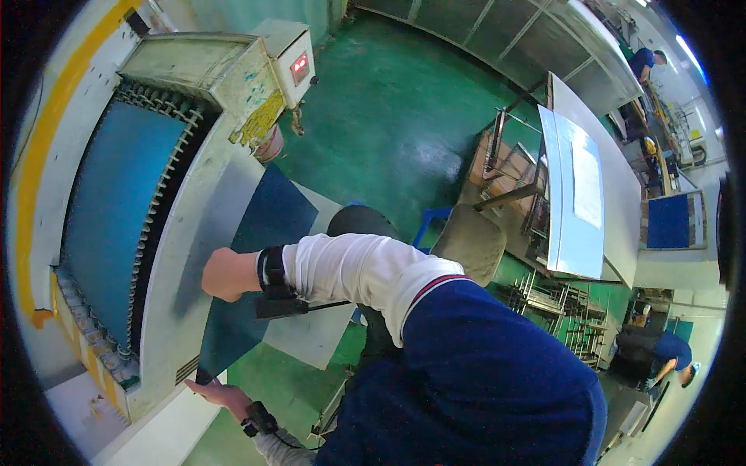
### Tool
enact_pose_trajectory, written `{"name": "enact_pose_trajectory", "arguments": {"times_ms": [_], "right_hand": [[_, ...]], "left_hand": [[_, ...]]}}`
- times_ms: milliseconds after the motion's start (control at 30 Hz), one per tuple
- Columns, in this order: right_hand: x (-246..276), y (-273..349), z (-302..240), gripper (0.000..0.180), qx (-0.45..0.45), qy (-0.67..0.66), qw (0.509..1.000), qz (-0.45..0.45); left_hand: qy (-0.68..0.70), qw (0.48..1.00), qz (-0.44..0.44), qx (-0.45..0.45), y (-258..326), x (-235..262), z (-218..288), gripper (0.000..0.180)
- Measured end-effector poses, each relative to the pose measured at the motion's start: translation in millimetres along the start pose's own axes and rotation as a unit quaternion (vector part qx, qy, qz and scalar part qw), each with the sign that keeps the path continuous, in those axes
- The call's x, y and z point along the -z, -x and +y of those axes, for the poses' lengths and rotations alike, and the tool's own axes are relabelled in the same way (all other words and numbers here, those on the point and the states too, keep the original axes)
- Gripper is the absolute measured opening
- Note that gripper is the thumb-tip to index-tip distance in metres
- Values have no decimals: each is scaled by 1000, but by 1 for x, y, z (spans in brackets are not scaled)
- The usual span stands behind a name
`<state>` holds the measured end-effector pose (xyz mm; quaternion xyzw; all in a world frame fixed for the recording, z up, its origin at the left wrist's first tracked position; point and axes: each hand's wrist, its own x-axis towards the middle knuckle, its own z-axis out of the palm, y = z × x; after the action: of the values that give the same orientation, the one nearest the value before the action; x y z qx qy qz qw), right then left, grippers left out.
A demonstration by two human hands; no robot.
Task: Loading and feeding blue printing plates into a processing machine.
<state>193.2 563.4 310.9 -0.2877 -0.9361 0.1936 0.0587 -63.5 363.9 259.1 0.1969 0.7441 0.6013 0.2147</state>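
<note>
I see a factory floor: a big roller machine (155, 194), green painted floor (388, 116), stacked metal sheets (575, 194).

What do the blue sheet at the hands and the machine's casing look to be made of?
The blue sheet looks like thin, stiff sheet stock with a matte blue coating or film: it lies flat and shows no glare; the core cannot be told. The machine casing looks like painted metal, pale green, with chipped, stained patches.

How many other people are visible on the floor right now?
2: one person at the far top right by the benches, one person bending at the lower right. Others may be hidden.
</note>
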Motion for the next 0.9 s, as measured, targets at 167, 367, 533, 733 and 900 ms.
{"name": "enact_pose_trajectory", "arguments": {"times_ms": [167,367,533,733,900], "right_hand": [[-5,0,2,14,6,15,999,28],[8,0,-3,14,-20,7,999,-46],[14,2,-9,13,-4,7,999,-45],[16,2,-8,14,-25,22,997,-75],[15,1,-9,16,-26,31,996,-76]], "left_hand": [[44,994,2,97,9,-13,22,51],[48,995,63,59,-15,10,-21,59],[125,986,95,60,-8,8,-14,59],[90,988,115,44,4,-4,3,51],[87,988,120,36,1,-3,-1,47]]}}
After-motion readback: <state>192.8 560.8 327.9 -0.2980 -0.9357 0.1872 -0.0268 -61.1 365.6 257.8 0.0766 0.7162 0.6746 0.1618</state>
